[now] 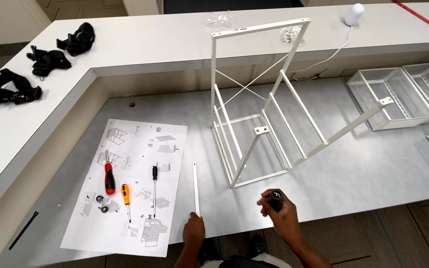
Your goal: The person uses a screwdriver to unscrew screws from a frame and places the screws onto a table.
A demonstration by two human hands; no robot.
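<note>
The left hand pinches the near end of a thin white rod lying on the desk, just right of the instruction sheet with three screwdrivers. The right hand is closed around a dark handle near the desk's front edge, with the white wire frame standing beyond.

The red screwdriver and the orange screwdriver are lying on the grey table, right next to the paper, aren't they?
Not quite. In the head view the red screwdriver and the orange screwdriver lie on the instruction sheet itself, not on the grey table beside it.
</note>
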